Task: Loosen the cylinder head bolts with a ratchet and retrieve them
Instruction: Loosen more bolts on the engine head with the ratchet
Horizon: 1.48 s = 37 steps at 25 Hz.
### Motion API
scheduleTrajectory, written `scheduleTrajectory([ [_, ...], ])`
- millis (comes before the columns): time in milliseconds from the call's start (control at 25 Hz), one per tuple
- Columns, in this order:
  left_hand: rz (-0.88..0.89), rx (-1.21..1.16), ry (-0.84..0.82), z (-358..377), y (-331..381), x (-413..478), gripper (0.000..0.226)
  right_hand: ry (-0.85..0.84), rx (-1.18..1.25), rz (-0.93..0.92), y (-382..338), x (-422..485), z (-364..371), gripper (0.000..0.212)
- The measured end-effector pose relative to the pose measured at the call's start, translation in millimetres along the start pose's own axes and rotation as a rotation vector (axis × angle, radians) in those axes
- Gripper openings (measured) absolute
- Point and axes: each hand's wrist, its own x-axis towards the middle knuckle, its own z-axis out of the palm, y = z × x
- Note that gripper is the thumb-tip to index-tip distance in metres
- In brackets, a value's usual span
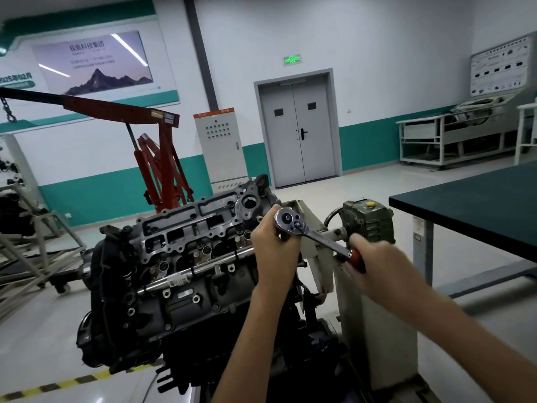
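Gripping the red handle end of the ratchet [324, 239], the right hand [374, 264] has its fingers curled round the grip; the hand is blurred, so the finer lie of its fingers cannot be told. The left hand [273, 248] reaches up from below and is closed around the ratchet's round chrome head, thumb against its near edge and fingers wrapped behind it. The ratchet runs at a slant, with its head up and to the left and its handle down and to the right. It sits over the right end of the cylinder head [189, 237]. Whatever lies under the ratchet head is hidden by the left hand.

The cylinder head tops a dark engine tilted toward the camera, and a silver rail [197, 270] runs along its near side. The engine is mounted on a cream stand [315, 228], which carries a green gearbox [369, 222] with a yellow cap just beyond the right hand. To the right stands a desk [479, 210] with a dark green top. Behind the engine are a red hoist [158, 170], a grey cabinet [220, 144] and grey double doors [299, 135]. A yellow-and-black stripe [58, 385] crosses the floor at lower left.
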Motion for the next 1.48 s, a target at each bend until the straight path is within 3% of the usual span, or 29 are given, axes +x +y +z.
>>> scheduleTrajectory([
  [120,-0.101,-0.131,0.102,15.0,1.4,1.6,0.045,0.089,0.270,0.185,-50.9,-34.2,44.0,0.020],
  [240,-0.111,-0.085,0.035,11.1,-6.8,10.3,0.040,0.076,0.444,0.220,-74.0,-41.4,59.3,0.018],
  [440,-0.039,0.091,-0.210,-10.4,-6.2,20.8,0.020,-0.088,0.064,-0.028,-0.9,-2.1,2.1,0.011],
  [560,-0.089,0.111,-0.305,-13.8,-3.5,25.2,0.024,-0.020,-0.262,-0.168,20.4,39.8,-30.4,0.019],
  [640,-0.055,0.110,-0.261,-15.1,-0.6,20.9,0.016,0.011,-0.297,-0.157,20.3,44.6,-30.3,0.019],
  [760,0.013,0.089,-0.086,-7.4,-1.4,5.4,0.016,0.001,-0.065,-0.028,4.6,8.7,-5.2,0.012],
  [880,-0.081,-0.018,0.075,9.8,-0.5,0.9,0.032,0.060,0.198,0.164,-38.7,-28.8,32.4,0.010],
  [1000,-0.136,-0.132,0.050,11.9,-5.0,7.0,0.037,0.068,0.420,0.210,-75.5,-43.2,55.2,0.012],
  [1120,-0.101,-0.013,-0.111,-1.6,-8.1,15.7,0.038,0.013,0.303,0.149,-48.4,-34.5,34.9,0.008],
  [1320,-0.053,0.152,-0.255,-11.7,-4.0,24.3,0.027,0.003,-0.205,-0.129,13.3,28.5,-21.5,0.015],
  [1480,-0.016,0.123,-0.170,-13.3,-2.0,16.2,0.027,0.030,-0.158,-0.091,10.3,23.6,-14.8,0.013],
])
